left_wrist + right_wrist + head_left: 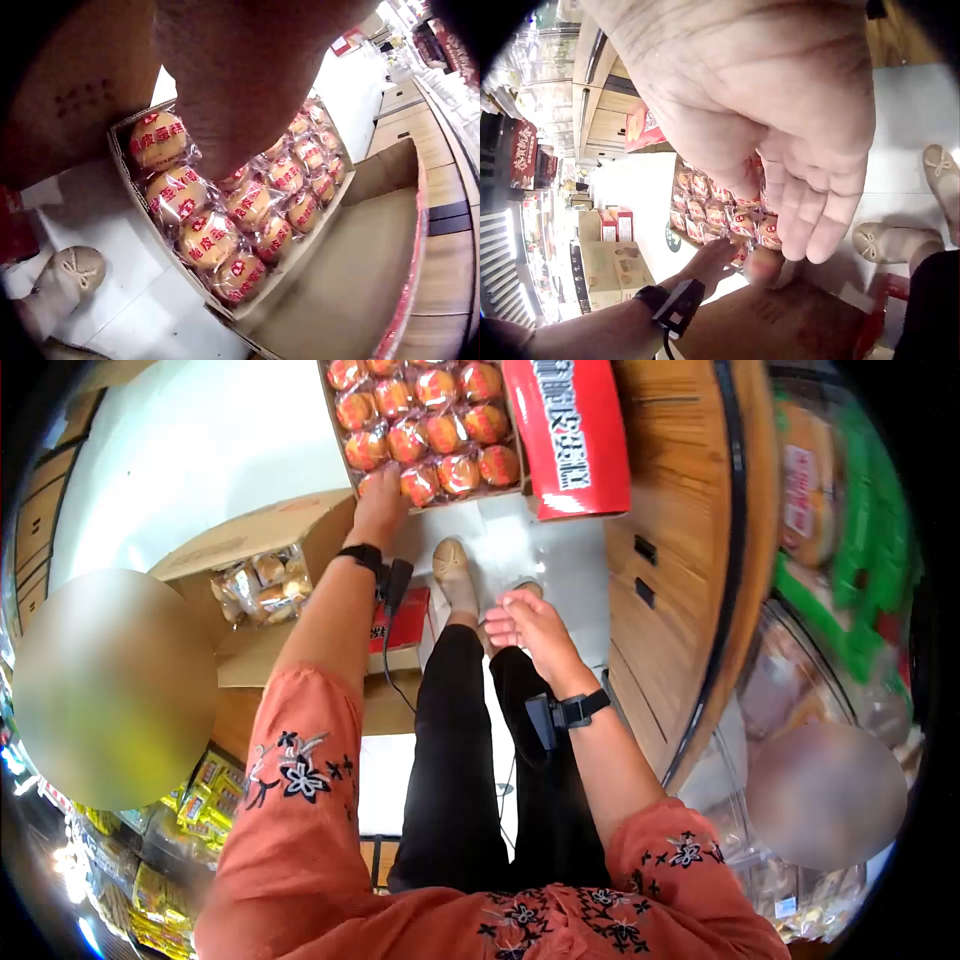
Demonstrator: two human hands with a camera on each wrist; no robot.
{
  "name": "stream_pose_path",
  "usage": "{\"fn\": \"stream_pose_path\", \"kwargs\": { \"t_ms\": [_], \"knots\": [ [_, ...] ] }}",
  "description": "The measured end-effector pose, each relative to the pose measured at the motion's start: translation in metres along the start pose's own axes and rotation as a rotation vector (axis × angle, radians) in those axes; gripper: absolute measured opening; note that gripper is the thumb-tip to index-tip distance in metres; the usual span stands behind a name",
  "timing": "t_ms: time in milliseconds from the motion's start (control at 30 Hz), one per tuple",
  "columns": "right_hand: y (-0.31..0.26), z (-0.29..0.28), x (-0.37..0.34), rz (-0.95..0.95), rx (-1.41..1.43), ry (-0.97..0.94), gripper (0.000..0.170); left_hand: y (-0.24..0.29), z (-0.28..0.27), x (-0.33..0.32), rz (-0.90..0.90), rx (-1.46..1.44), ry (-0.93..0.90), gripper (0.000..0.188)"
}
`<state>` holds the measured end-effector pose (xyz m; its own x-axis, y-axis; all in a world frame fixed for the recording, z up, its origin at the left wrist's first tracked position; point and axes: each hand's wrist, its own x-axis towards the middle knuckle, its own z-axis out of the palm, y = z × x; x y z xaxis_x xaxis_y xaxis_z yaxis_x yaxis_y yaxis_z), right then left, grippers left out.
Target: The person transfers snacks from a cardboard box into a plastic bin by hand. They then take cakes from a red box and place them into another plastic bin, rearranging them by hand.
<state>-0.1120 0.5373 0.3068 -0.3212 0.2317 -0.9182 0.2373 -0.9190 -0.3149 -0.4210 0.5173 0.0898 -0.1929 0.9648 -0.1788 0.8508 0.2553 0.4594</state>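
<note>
At the near left corner of the carton point(300, 246), as the head view shows it, the fingers of the left hand point(382, 512) reach down among the wrapped cakes point(458, 473). Their tips are hidden in every view, so I cannot tell whether they pinch a cake or only touch one. The cakes lie directly beneath and ahead of these fingers, spreading away and to the right in close rows; being round, they show no long axis to match. The left hand is clearly the nearer. The right hand point(530, 630) hangs apart from the carton, closer to the body and in front of the legs, its fingers loosely extended and holding nothing.

Each cake is a plump golden-brown dome under crinkled, glossy clear film, printed with red characters. Round them stand the carton's thin, matte cardboard walls. Along its right side lies a shiny red printed panel point(570, 440), probably its lid. Nearer the person on the left, a plain brown cardboard box point(325, 520) holds bagged bread point(262, 588), lumpy under clear plastic. Beyond the right hand rise wooden drawers point(665, 510) with visible grain and dark handles; below, pale smooth floor tiles point(139, 277) surround a beige shoe point(452, 563) with a stitched bow.
</note>
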Motion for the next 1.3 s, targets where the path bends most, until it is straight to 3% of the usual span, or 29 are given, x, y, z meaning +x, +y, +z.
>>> {"fn": "stream_pose_path", "kwargs": {
  "t_ms": [33, 167, 200, 333, 633, 733, 833, 900, 967, 1067, 1167, 1300],
  "knots": [
    [0.006, 0.000, 0.014, 0.005, 0.003, 0.005, 0.030, 0.015, -0.015, 0.013, -0.059, -0.090, -0.012, 0.038],
    [0.013, -0.001, 0.065, -0.028, 0.010, 0.020, 0.029, 0.020, 0.003, 0.039, -0.119, 0.023, -0.091, 0.039],
    [0.016, -0.003, 0.074, -0.036, 0.010, 0.022, 0.029, 0.013, 0.010, 0.045, -0.045, -0.003, -0.065, 0.042],
    [0.012, -0.006, 0.108, -0.047, -0.039, 0.051, 0.026, 0.009, 0.028, 0.060, -0.052, 0.100, -0.096, 0.047],
    [-0.009, -0.003, 0.137, -0.024, -0.034, 0.077, 0.026, -0.001, 0.037, 0.069, -0.096, -0.003, -0.313, 0.029],
    [-0.012, 0.000, 0.138, -0.023, -0.052, 0.071, 0.027, -0.003, 0.039, 0.065, -0.066, 0.041, -0.215, 0.026],
    [-0.013, 0.005, 0.138, -0.047, -0.089, 0.083, 0.028, 0.003, 0.026, 0.053, -0.037, -0.006, -0.006, 0.022],
    [-0.017, 0.004, 0.140, -0.125, -0.158, 0.094, 0.031, 0.017, 0.003, 0.044, -0.065, -0.150, 0.094, 0.020],
    [-0.019, 0.004, 0.143, -0.241, -0.269, 0.094, 0.039, 0.031, -0.019, 0.027, -0.117, -0.314, 0.169, 0.018],
    [-0.029, 0.014, 0.137, -0.479, -0.429, 0.158, 0.066, 0.049, -0.039, 0.001, -0.275, -0.587, 0.191, 0.017],
    [-0.045, 0.022, 0.121, -0.438, -0.479, 0.021, 0.084, 0.071, -0.051, -0.022, -0.522, -0.841, 0.075, 0.019],
    [-0.039, 0.019, 0.126, -0.251, -0.284, -0.230, 0.073, 0.098, -0.055, -0.028, -0.575, -0.930, -0.246, 0.015]
  ]
}}
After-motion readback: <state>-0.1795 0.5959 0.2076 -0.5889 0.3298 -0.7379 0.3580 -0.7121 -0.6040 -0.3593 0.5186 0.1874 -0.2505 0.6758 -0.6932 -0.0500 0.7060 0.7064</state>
